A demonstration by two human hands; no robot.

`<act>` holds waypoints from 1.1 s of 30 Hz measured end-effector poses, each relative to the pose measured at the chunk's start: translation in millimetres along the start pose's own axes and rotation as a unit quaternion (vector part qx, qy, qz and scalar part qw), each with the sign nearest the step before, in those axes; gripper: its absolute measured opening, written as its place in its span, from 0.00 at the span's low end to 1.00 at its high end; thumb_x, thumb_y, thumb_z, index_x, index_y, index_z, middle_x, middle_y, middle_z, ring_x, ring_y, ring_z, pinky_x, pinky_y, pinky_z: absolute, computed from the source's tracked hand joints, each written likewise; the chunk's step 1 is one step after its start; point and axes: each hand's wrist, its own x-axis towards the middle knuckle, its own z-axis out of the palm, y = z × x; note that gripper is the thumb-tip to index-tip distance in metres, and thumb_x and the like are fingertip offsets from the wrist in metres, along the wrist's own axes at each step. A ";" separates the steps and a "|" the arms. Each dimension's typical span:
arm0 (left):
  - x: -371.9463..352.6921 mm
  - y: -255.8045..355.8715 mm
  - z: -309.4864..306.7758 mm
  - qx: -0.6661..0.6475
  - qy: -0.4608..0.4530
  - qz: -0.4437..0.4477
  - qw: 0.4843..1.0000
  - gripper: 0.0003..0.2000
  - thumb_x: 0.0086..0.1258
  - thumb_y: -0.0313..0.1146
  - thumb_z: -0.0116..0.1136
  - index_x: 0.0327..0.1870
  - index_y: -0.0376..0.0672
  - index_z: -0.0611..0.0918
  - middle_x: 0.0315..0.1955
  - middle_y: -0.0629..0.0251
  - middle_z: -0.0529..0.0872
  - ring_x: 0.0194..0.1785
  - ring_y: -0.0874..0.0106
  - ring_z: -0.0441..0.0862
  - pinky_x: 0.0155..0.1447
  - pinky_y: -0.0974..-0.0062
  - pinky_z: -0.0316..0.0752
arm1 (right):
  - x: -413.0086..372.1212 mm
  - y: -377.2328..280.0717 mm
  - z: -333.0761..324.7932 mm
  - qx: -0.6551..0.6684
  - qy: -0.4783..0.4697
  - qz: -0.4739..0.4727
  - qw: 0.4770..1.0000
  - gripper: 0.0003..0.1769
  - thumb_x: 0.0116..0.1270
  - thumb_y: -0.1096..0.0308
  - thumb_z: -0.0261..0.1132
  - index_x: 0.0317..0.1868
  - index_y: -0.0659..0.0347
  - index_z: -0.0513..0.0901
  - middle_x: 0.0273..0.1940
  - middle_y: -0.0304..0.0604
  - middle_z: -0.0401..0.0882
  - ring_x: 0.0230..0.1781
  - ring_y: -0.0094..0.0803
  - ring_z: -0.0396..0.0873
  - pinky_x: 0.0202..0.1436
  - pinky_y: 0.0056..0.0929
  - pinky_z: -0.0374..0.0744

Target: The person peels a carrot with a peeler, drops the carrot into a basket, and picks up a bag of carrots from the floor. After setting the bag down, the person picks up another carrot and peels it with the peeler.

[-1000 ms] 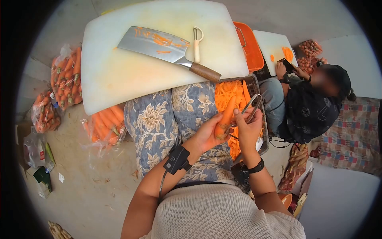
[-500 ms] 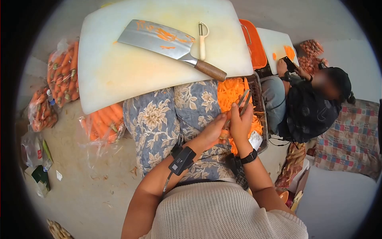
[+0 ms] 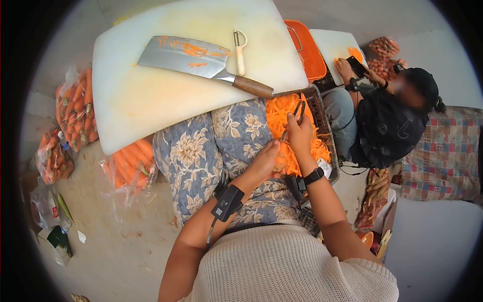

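Observation:
My left hand (image 3: 265, 162) is closed around a thick orange carrot (image 3: 283, 157), its far end partly hidden by my fingers. Beside it, my right hand (image 3: 300, 135) grips a narrow metal peeler (image 3: 302, 111) whose end sticks up past the fingers. Both hands are over a dark crate (image 3: 322, 113) piled with shredded carrot (image 3: 283, 109). On the large white cutting board (image 3: 166, 108) lie a cleaver (image 3: 183, 56) with orange shreds on its blade and a white peeler (image 3: 240, 53).
An orange tub (image 3: 308, 53) stands right of the board. Bagged carrots (image 3: 78, 108) are at the left, with more (image 3: 132, 163) under the board. At the right, another person (image 3: 392, 126) holds a dark object (image 3: 356, 66) over a smaller board (image 3: 329, 43).
My right hand has moved up and away from my left hand with the peeler. The view has shifted slightly. The other person's hand has moved over the smaller board.

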 end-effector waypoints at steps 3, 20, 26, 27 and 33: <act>-1.7 2.8 1.5 -0.011 0.004 -0.009 1.000 0.18 0.74 0.51 0.34 0.53 0.48 0.65 0.27 0.62 0.76 0.21 0.76 0.74 0.19 0.84 0.65 | 1.2 0.0 3.3 0.074 -0.024 0.029 0.997 0.17 0.61 0.60 0.63 0.28 0.66 0.69 0.22 0.47 0.75 0.18 0.30 0.76 0.21 0.26 0.73; -12.2 4.7 -5.4 -0.016 -0.051 -0.022 0.998 0.18 0.75 0.48 0.33 0.57 0.48 0.65 0.25 0.61 0.78 0.21 0.76 0.75 0.20 0.83 0.67 | 36.1 29.3 -34.5 0.251 0.005 0.223 0.942 0.28 0.59 0.62 0.59 0.52 0.73 0.61 0.41 0.49 0.70 0.36 0.45 0.81 0.30 0.34 0.83; 0.0 -5.3 -13.6 -0.184 -0.061 -0.027 0.981 0.21 0.73 0.54 0.33 0.55 0.50 0.69 0.32 0.62 0.78 0.33 0.74 0.77 0.33 0.77 0.71 | -19.5 -22.6 -21.9 0.206 -0.016 0.064 0.976 0.18 0.60 0.63 0.60 0.41 0.70 0.69 0.42 0.51 0.72 0.38 0.40 0.75 0.41 0.35 0.76; 0.8 -7.0 -14.3 -0.178 -0.073 -0.011 0.981 0.22 0.73 0.54 0.33 0.55 0.50 0.69 0.33 0.63 0.79 0.33 0.74 0.77 0.34 0.76 0.71 | -29.2 -29.5 -18.0 0.182 -0.017 0.004 0.983 0.16 0.60 0.63 0.61 0.39 0.68 0.69 0.41 0.51 0.72 0.38 0.40 0.73 0.45 0.34 0.73; -6.4 -1.9 -2.4 -0.131 -0.007 0.021 0.991 0.21 0.74 0.54 0.31 0.56 0.51 0.68 0.32 0.66 0.78 0.30 0.75 0.75 0.31 0.77 0.70 | -52.7 -37.7 0.4 -0.009 -0.015 -0.152 0.988 0.17 0.60 0.62 0.60 0.41 0.68 0.71 0.37 0.50 0.71 0.37 0.38 0.70 0.41 0.33 0.69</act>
